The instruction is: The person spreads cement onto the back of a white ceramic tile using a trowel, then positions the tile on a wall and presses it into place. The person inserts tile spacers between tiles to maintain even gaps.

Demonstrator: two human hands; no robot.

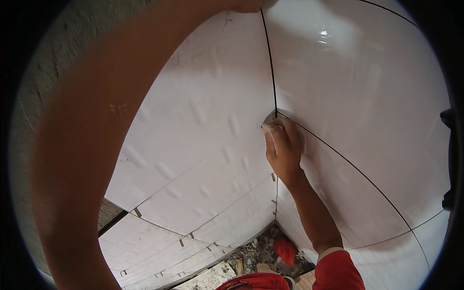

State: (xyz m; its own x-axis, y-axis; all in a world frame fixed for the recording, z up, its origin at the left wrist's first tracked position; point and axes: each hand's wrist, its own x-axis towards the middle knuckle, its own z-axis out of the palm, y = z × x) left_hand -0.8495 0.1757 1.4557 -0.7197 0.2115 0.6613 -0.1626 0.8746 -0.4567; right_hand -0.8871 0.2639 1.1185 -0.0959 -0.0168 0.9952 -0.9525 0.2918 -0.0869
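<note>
Large glossy pale wall tiles meet in an inside corner, the left tile against the right tile, with a dark joint line between them. My right hand is at this corner, where a horizontal joint meets the vertical one. Its fingers are bent and pressed together against the tiles; whatever they pinch, if anything, is too small to make out. My left arm arches up across the left side. Only part of my left hand shows at the top edge by the corner joint, its fingers cut off from sight.
Small dark clips sit in the lower tile joints. Rough grey wall shows at the left. Below, broken rubble covers the floor around a red crumpled thing, with a pale slab beside it.
</note>
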